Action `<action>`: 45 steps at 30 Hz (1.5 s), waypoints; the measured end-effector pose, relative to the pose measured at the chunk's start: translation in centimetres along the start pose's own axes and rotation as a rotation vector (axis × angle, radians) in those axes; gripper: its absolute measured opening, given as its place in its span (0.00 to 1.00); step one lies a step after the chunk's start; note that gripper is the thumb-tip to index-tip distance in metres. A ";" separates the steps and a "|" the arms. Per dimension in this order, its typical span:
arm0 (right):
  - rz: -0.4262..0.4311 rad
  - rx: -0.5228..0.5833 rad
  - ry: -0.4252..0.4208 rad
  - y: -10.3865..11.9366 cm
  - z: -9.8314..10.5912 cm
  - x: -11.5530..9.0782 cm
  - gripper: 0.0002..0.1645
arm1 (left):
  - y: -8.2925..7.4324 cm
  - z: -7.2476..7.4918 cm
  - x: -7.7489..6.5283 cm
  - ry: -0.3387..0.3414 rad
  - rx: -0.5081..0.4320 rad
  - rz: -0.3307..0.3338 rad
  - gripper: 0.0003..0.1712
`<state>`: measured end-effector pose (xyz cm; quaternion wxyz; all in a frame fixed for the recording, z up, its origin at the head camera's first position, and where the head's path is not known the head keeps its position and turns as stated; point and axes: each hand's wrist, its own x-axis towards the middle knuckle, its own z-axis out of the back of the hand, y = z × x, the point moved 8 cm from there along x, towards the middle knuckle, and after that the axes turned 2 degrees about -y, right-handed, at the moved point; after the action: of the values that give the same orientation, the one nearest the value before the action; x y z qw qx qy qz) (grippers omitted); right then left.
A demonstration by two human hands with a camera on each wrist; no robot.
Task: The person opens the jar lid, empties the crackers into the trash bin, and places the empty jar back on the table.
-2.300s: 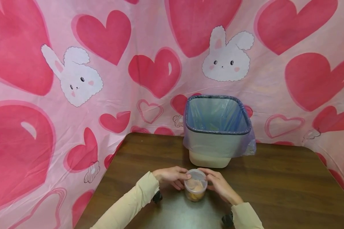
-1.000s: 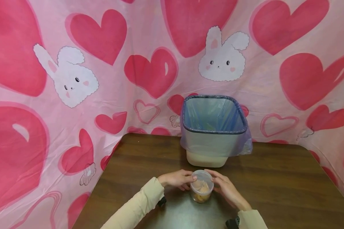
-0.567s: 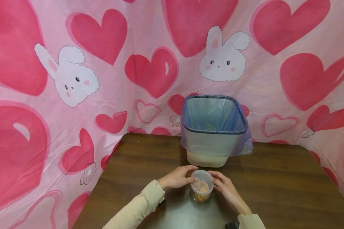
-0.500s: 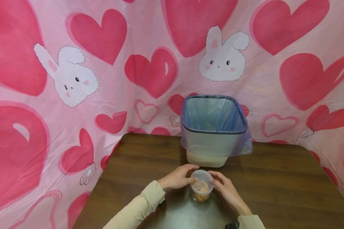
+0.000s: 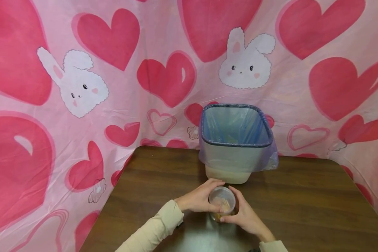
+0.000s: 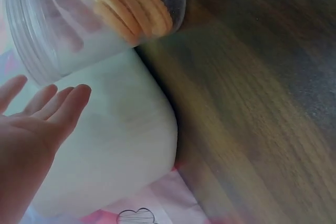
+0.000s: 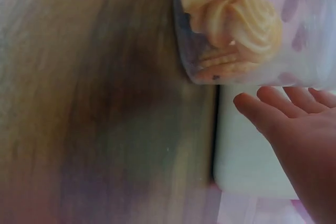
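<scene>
A clear round plastic jar with a translucent lid stands on the table between the two hands. Golden piped butter cookies lie inside it, and pale stick-like shapes show through its lid. Left hand: thumb across the near side of the lid, fingers reaching round the far side. Right hand forms a wide C, its thumb at the jar's front and forefinger by the far right rim. Both wrist views show extended fingers, their tips close beside the jar, without curling tightly onto it.
Right behind the jar stands a white trash bin lined with a bluish-purple bag. Dark wood-grain tabletop extends to both sides. A pink cloth printed with hearts and rabbits hangs behind.
Both thumbs have come round to the near side of the jar, and the left hand has shifted right and further round the lid. The jar stays in place.
</scene>
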<state>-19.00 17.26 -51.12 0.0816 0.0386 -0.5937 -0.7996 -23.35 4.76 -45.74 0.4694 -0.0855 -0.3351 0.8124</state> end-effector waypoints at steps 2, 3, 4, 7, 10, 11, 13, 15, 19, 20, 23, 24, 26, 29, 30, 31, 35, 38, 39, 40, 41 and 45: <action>0.011 -0.028 0.006 -0.1 -0.2 0.0 0.63 | -0.1 -0.2 0.0 0.009 0.010 -0.009 0.49; 0.017 -0.033 0.010 -0.1 -0.3 0.0 0.62 | -0.2 -0.3 0.1 0.015 0.016 -0.012 0.50; 0.023 -0.039 0.008 -0.2 -0.4 0.0 0.61 | -0.3 -0.4 0.1 0.023 0.019 -0.015 0.50; 0.027 -0.039 -0.005 -0.4 -0.5 0.1 0.56 | -0.4 -0.7 0.1 0.043 0.032 -0.023 0.50; 0.013 -0.038 -0.025 -0.5 -0.4 0.1 0.54 | -0.5 -0.9 0.2 0.056 0.045 -0.029 0.51; 0.007 -0.037 -0.031 -0.6 -0.4 0.1 0.53 | -0.5 -1.0 0.2 0.060 0.046 -0.028 0.51; -0.002 -0.041 -0.037 -0.6 -0.3 0.1 0.53 | -0.5 -1.0 0.2 0.061 0.053 -0.026 0.51; -0.009 -0.044 -0.037 -0.6 -0.3 0.2 0.53 | -0.5 -1.0 0.2 0.059 0.063 -0.027 0.51; -0.012 -0.041 -0.036 -0.6 -0.3 0.1 0.52 | -0.4 -1.0 0.3 0.051 0.073 -0.026 0.51; -0.013 -0.038 -0.037 -0.6 -0.3 0.1 0.52 | -0.4 -0.9 0.3 0.048 0.073 -0.027 0.50; -0.015 -0.033 -0.041 -0.6 -0.2 0.1 0.52 | -0.4 -0.9 0.3 0.036 0.080 -0.029 0.50; -0.015 -0.032 -0.041 -0.6 -0.2 0.1 0.52 | -0.4 -0.9 0.3 0.032 0.081 -0.028 0.49; -0.015 -0.038 -0.039 -0.7 -0.2 0.1 0.52 | -0.4 -0.9 0.2 0.021 0.080 -0.028 0.49; -0.011 -0.046 -0.036 -0.7 -0.2 0.1 0.52 | -0.4 -1.0 0.2 0.007 0.072 -0.023 0.49; -0.008 -0.048 -0.033 -0.6 -0.2 0.1 0.52 | -0.4 -1.0 0.1 0.004 0.066 -0.020 0.49; -0.007 -0.047 -0.033 -0.6 -0.2 0.1 0.52 | -0.3 -1.0 0.1 0.000 0.062 -0.019 0.49; -0.008 -0.043 -0.030 -0.7 -0.2 0.1 0.52 | -0.3 -1.1 0.1 -0.011 0.059 -0.017 0.48; -0.020 -0.044 -0.032 -0.8 -0.1 0.1 0.51 | -0.4 -1.1 0.1 -0.018 0.059 -0.021 0.48; -0.023 -0.045 -0.033 -0.8 -0.1 0.1 0.51 | -0.3 -1.2 0.1 -0.019 0.058 -0.022 0.48; -0.026 -0.047 -0.033 -0.8 -0.1 0.1 0.51 | -0.3 -1.2 0.1 -0.021 0.056 -0.022 0.48; -0.027 -0.048 -0.034 -0.8 -0.1 0.1 0.51 | -0.3 -1.2 0.1 -0.023 0.057 -0.024 0.48; -0.041 -0.053 -0.046 -0.9 -0.1 0.1 0.51 | -0.2 -1.3 0.1 -0.033 0.053 -0.027 0.48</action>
<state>-19.12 17.44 -52.04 0.0525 0.0301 -0.5730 -0.8173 -22.62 5.53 -46.60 0.4769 -0.0551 -0.3225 0.8158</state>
